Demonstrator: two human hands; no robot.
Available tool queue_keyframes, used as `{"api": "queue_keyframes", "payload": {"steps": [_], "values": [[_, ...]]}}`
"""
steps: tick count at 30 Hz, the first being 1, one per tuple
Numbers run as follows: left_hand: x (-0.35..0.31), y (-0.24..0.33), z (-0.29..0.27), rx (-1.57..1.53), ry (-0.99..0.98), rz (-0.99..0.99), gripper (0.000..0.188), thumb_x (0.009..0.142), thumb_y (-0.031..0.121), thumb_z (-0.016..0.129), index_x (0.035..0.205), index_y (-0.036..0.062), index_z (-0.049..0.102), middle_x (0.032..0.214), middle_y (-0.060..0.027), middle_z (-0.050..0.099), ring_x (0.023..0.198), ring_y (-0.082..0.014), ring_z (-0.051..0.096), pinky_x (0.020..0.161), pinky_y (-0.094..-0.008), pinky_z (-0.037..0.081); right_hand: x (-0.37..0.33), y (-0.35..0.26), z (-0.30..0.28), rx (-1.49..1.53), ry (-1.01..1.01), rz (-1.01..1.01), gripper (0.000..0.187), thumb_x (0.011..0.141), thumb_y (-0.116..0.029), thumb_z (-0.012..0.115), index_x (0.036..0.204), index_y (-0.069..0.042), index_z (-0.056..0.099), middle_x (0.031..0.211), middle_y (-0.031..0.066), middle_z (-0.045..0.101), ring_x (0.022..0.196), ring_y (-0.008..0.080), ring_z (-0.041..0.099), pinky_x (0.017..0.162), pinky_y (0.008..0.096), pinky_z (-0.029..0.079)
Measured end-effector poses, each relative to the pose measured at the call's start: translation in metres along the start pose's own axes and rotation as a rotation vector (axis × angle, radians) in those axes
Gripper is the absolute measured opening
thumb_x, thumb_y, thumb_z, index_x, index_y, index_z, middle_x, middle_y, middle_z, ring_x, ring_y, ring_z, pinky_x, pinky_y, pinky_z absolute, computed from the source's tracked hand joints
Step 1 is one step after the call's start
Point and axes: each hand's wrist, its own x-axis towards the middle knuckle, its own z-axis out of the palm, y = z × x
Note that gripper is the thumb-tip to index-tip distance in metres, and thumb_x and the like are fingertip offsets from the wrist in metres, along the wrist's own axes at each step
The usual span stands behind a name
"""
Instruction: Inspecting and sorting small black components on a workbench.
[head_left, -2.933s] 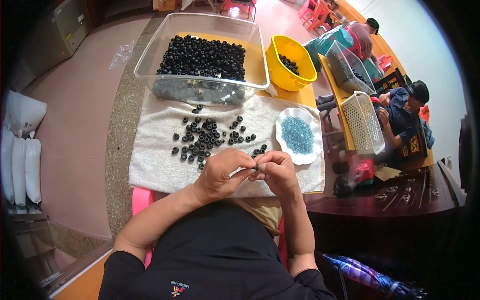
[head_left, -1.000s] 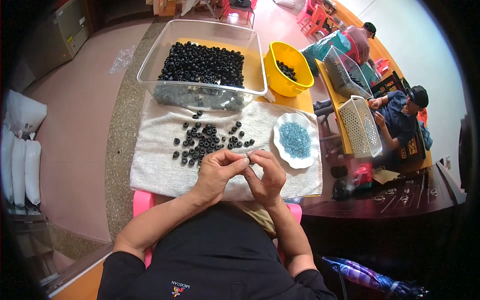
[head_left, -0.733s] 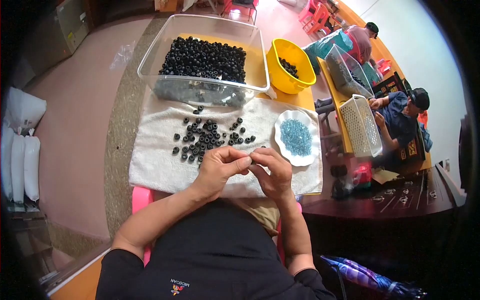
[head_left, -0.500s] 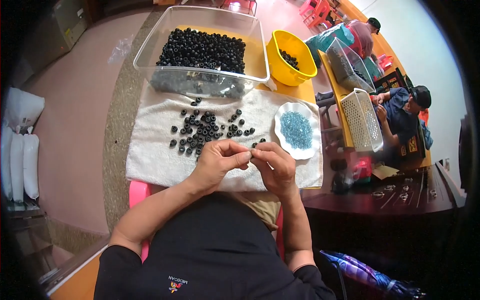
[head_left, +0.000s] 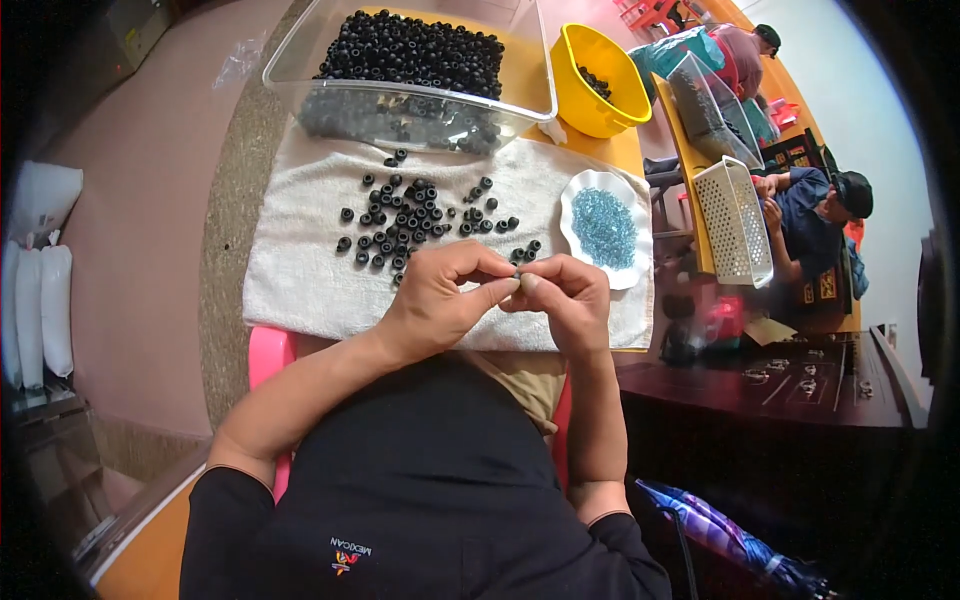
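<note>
My left hand [head_left: 445, 305] and my right hand [head_left: 577, 305] meet fingertip to fingertip above the near part of a white towel [head_left: 310, 300]. Both are closed in a pinch around one tiny piece, mostly hidden by the thumbs and too small to name. Just beyond my fingers lie several small, round black pieces with holes [head_left: 407, 215], loosely scattered on the cloth. To the right of my right hand, a white scalloped dish [head_left: 640, 262] holds a heap of small light-blue, shiny bits [head_left: 604, 228].
A clear plastic bin [head_left: 400, 105] full of black pieces stands at the far side. Beside it is a yellow basin [head_left: 610, 122] with more inside. To the right, a person [head_left: 805, 215] sits by a white perforated basket [head_left: 735, 225]. A folded umbrella [head_left: 725, 535] lies lower right.
The whole scene has shifted upward in the picture as my head moved. My hands stay pinched together, and my right thumb has come up to the left thumb's tip.
</note>
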Motion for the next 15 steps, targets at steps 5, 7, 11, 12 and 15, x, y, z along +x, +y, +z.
{"api": "queue_keyframes", "payload": {"steps": [5, 7, 11, 12, 15], "values": [[-0.001, -0.004, 0.001, 0.325, 0.013, 0.356, 0.014, 0.079, -0.004, 0.073, 0.09, 0.0004, 0.066, 0.087, -0.0113, 0.068, 0.079, -0.0209, 0.067, 0.069, -0.0301, 0.053, 0.003, 0.014, -0.008, 0.309, -0.046, 0.127, 0.013, 0.085, -0.001, 0.056, 0.091, 0.008, 0.063, 0.082, 0.0182, 0.068, 0.06, 0.0234, 0.069, 0.064, 0.0388, 0.063], [-0.002, -0.001, 0.003, 0.349, 0.026, 0.424, 0.016, 0.078, -0.004, 0.074, 0.09, 0.001, 0.066, 0.087, -0.0111, 0.068, 0.079, -0.0223, 0.067, 0.069, -0.0305, 0.053, 0.003, 0.013, -0.006, 0.366, -0.06, 0.118, 0.011, 0.085, -0.002, 0.056, 0.089, 0.008, 0.062, 0.084, 0.0189, 0.067, 0.062, 0.0241, 0.069, 0.062, 0.038, 0.062], [-0.003, 0.0, 0.005, 0.415, 0.023, 0.581, 0.02, 0.075, -0.006, 0.074, 0.09, 0.0023, 0.064, 0.087, -0.0109, 0.068, 0.077, -0.0245, 0.067, 0.067, -0.0316, 0.053, 0.0, 0.017, -0.002, 0.46, -0.074, 0.078, 0.009, 0.084, -0.001, 0.057, 0.087, 0.006, 0.06, 0.086, 0.0194, 0.066, 0.064, 0.0233, 0.068, 0.059, 0.0341, 0.061], [-0.003, 0.001, 0.006, 0.416, 0.022, 0.581, 0.02, 0.075, -0.006, 0.074, 0.09, 0.0023, 0.064, 0.087, -0.0109, 0.068, 0.077, -0.0245, 0.067, 0.067, -0.0316, 0.053, 0.0, 0.02, -0.001, 0.475, -0.09, 0.026, 0.008, 0.083, -0.001, 0.058, 0.086, 0.006, 0.06, 0.087, 0.0189, 0.066, 0.068, 0.0225, 0.067, 0.06, 0.032, 0.059], [-0.004, 0.002, 0.007, 0.421, 0.052, 0.616, 0.021, 0.075, -0.007, 0.074, 0.09, 0.0026, 0.064, 0.088, -0.0114, 0.068, 0.077, -0.0244, 0.066, 0.067, -0.0315, 0.053, -0.001, 0.024, 0.003, 0.481, -0.092, -0.07, 0.007, 0.083, 0.0, 0.059, 0.086, 0.005, 0.061, 0.09, 0.0181, 0.065, 0.075, 0.0211, 0.065, 0.063, 0.0286, 0.057]]}}
